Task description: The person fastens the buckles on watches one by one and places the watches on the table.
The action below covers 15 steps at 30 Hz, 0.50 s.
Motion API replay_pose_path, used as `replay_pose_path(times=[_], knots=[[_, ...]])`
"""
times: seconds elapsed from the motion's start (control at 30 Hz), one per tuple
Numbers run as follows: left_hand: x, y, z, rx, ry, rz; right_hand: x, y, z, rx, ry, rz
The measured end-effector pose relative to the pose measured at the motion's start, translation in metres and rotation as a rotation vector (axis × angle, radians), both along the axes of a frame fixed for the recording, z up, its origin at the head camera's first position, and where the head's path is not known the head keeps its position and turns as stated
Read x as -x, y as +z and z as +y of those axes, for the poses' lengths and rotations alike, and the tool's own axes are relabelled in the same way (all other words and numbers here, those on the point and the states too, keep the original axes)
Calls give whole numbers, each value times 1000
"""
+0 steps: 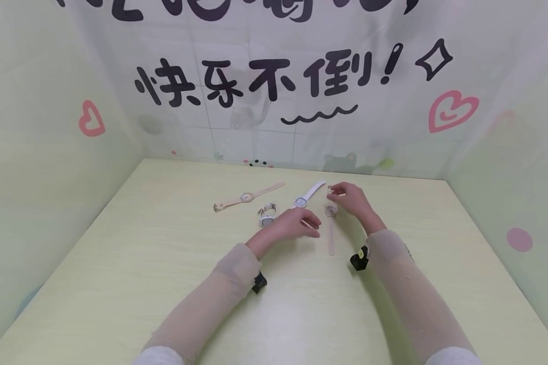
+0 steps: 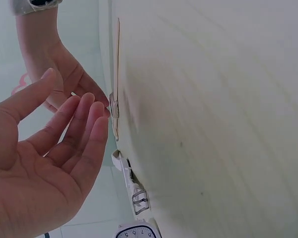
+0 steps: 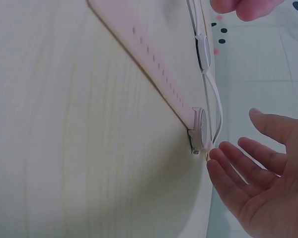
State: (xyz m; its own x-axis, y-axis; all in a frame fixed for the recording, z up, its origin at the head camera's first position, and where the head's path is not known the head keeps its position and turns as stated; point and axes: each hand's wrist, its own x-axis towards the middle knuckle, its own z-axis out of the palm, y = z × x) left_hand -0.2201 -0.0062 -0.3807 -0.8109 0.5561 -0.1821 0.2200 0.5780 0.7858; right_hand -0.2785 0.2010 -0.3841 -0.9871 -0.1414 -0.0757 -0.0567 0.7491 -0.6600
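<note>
Pink holed-strap watch (image 1: 331, 212) on wood-grain table (image 1: 301, 314), left hand (image 1: 291, 224), right hand (image 1: 352, 199), both relaxed, empty

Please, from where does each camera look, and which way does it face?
Head: on the head, facing forward and down at pink wristwatch; left hand and right hand show.
Left wrist: on that wrist, facing across the tabletop; both hands show.
Right wrist: on that wrist, facing the pink wristwatch; right hand, part of left show.
Both wrist views share the wristwatch.

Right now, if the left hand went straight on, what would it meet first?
Probably the pale pink round-faced watch nearest the right hand, though the left hand may pass above it: depth is unclear.
</note>
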Motion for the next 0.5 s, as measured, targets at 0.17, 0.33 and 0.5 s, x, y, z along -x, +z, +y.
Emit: replay_pose_path(times=[0.17,0.33,0.5], knots=[[12,0,1,12,27,6,-1,-2,2,2,-6,-7],[25,-1,4,19,53,12,-4,0,4,6,-12,-21],[34,0,8,17,94,14,-7,1,5,-3,-18,-30]])
